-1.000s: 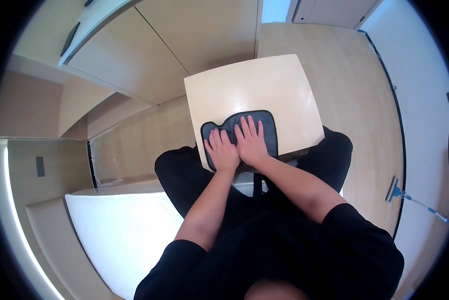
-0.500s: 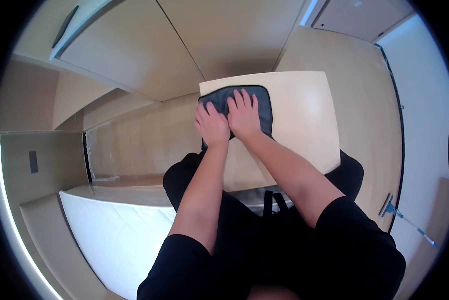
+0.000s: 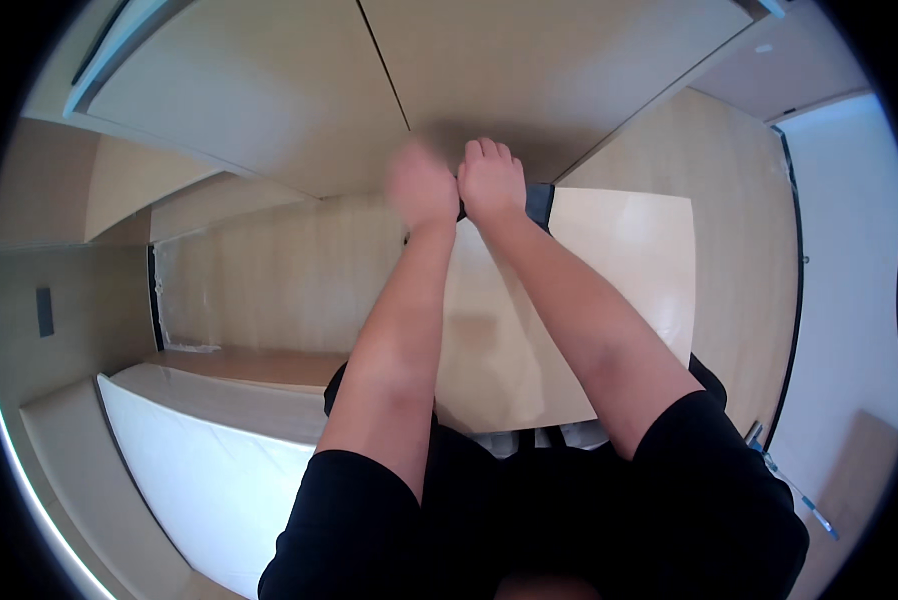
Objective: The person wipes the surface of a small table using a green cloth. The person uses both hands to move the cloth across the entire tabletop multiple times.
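Note:
A dark grey fabric case with black edging (image 3: 539,205) lies at the far end of a pale wooden table (image 3: 619,265). My hands and wrists cover most of it; its right corner shows beside my right wrist. My right hand (image 3: 494,188) is over the case's far part, back of the hand up, its fingers slightly apart and bent down, tips hidden. Close beside it on the left, my left hand (image 3: 421,185) is smeared by motion, so its fingers cannot be read. What lies under either palm is hidden.
Wooden cabinet doors (image 3: 529,70) stand just beyond the table's far edge. A white mattress (image 3: 199,450) is at the lower left. At the right, a squeegee with a blue handle (image 3: 804,500) leans near the pale wall (image 3: 849,250).
Both hands have moved farther away from me, toward the table's far edge. The right fingers now bend downward. My view has shifted, so the table sits lower and the cabinet shows more.

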{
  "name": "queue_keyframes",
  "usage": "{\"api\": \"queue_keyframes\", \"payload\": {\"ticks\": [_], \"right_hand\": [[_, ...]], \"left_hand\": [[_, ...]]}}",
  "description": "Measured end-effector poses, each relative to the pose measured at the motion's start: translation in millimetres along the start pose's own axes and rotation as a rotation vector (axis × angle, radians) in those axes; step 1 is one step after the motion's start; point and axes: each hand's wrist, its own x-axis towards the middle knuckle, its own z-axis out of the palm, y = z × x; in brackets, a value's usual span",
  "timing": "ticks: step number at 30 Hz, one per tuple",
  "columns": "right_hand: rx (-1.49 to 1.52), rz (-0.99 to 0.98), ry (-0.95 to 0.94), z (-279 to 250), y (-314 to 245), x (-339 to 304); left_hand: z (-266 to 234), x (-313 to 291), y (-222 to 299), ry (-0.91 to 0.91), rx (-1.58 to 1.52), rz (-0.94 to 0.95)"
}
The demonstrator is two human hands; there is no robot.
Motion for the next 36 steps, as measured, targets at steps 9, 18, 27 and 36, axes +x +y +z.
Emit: {"api": "queue_keyframes", "payload": {"ticks": [9, 18, 27, 36], "right_hand": [[0.001, -0.112, 0.17, 11.6, 4.3, -4.9], [-0.02, -0.11, 0.22, -3.8, 22.5, -120.5], [-0.024, -0.096, 0.136, -40.9, 57.6, -272.0], [-0.006, -0.123, 0.132, -65.0, 76.1, -365.0]], "left_hand": [[14.3, -12.6, -5.6, 0.214, 0.133, 0.122], [-19.1, -123.6, -10.0, 0.099, 0.093, 0.178], [-21.8, -277.4, -27.4, 0.023, 0.05, 0.288], [-32.1, -363.8, -35.9, -0.069, 0.018, 0.392]]}}
